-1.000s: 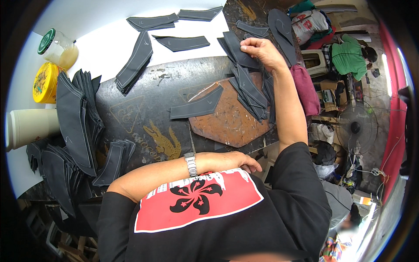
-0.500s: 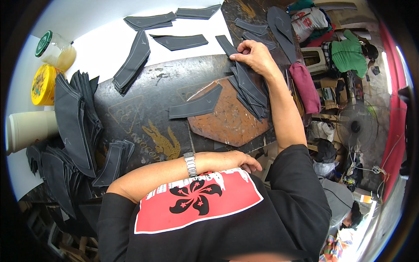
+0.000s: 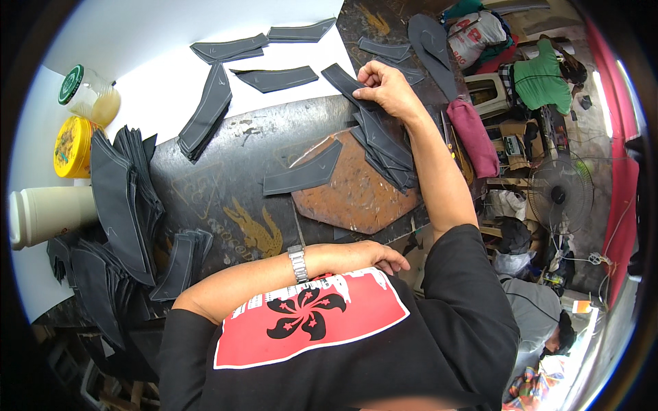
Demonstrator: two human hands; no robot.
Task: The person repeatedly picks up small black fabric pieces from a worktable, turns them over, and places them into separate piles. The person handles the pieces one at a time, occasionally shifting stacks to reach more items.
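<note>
My right hand (image 3: 389, 90) is closed in a pinch of thumb and fingers on a dark grey curved fabric piece (image 3: 340, 82) with pale marked outlines. That piece lies partly over the white sheet's edge. Just nearer than the hand, a fanned pile of similar pieces (image 3: 384, 145) overlaps the brown board (image 3: 363, 198). A single cut piece (image 3: 303, 171) lies across the board's left edge. My left hand (image 3: 384, 256) rests near my chest, its loosely bent fingers apart, holding nothing. A metal watch is on that wrist.
More cut pieces (image 3: 275, 79) lie on the white sheet (image 3: 253, 58). At left are thick stacks (image 3: 122, 205), a glass jar (image 3: 89, 92), a yellow tub (image 3: 72, 147) and a cream container (image 3: 55, 216). Right of my arm lies a maroon pouch (image 3: 473, 137); a fan (image 3: 558, 195) stands beyond.
The whole view has shifted slightly. My right hand keeps its pinch on the cut piece and has moved a little farther away from me; my left hand stays resting.
</note>
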